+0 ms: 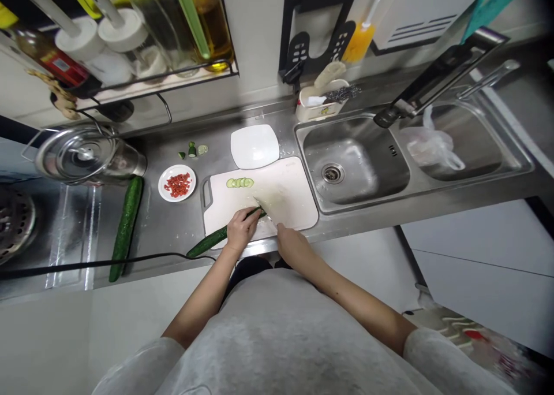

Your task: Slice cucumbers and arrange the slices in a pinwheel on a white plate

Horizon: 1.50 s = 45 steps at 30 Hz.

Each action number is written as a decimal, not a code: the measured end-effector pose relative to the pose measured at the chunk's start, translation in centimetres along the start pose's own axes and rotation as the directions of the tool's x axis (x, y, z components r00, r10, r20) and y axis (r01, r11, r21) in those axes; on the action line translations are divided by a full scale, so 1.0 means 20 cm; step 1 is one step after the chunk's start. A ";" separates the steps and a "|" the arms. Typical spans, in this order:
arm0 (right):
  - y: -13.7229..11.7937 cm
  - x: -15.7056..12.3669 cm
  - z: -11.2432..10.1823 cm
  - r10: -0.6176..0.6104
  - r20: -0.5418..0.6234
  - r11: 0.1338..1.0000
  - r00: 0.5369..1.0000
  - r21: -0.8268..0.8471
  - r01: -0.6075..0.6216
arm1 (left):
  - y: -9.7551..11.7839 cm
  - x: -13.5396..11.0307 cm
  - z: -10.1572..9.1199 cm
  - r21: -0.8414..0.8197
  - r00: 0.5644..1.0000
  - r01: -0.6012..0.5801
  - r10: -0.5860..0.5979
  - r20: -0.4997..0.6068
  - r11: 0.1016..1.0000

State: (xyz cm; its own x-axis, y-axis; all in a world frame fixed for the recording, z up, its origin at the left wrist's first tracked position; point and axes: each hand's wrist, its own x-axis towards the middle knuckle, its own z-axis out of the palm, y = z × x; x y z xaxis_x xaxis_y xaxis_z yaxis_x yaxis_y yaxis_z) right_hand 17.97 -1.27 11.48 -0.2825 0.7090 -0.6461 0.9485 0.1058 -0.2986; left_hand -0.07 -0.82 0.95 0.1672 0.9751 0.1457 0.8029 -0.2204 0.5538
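My left hand (242,228) is closed over a dark green cucumber (210,242), which lies slantwise across the near left edge of the white cutting board (298,193). In my right hand (291,242) is a kitchen knife (269,217), its blade at the cucumber's cut end beside my left fingertips. A short row of overlapping cucumber slices (239,183) rests toward the back left of the board. Behind the board, a white square plate (255,145) touches or nearly touches its far edge.
A small plate (163,194) of chopped red pieces stands left of the board, with cucumber ends (191,150) behind it. Another whole cucumber (128,227) lies farther left, near a steel pot (104,158). A black cord (95,263) crosses the counter front. The double sink (359,170) is right.
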 end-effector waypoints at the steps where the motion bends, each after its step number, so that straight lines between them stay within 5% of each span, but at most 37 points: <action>1: 0.00 0.00 0.00 -0.001 -0.002 1.000 1.000 -0.002 0.001 | 0.00 0.00 0.00 0.001 1.000 0.000 0.000 0.002 1.000; 19: -0.01 -0.03 -0.03 0.014 0.031 0.999 0.999 -0.041 -0.013 | -0.02 0.00 0.02 0.053 0.982 -0.135 0.141 -0.127 0.989; 45: -0.02 -0.02 0.00 -0.014 0.004 0.998 1.000 -0.054 0.014 | -0.02 0.01 0.03 0.062 0.969 -0.173 0.181 -0.166 0.983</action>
State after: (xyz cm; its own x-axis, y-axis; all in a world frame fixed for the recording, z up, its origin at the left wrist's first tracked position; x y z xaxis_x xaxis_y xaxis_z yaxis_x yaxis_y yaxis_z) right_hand 17.80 -1.65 11.84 -0.2962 0.7046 -0.6449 0.9508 0.1533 -0.2692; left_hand 0.01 -0.60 0.34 0.2129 0.9013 0.3774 0.7959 -0.3840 0.4681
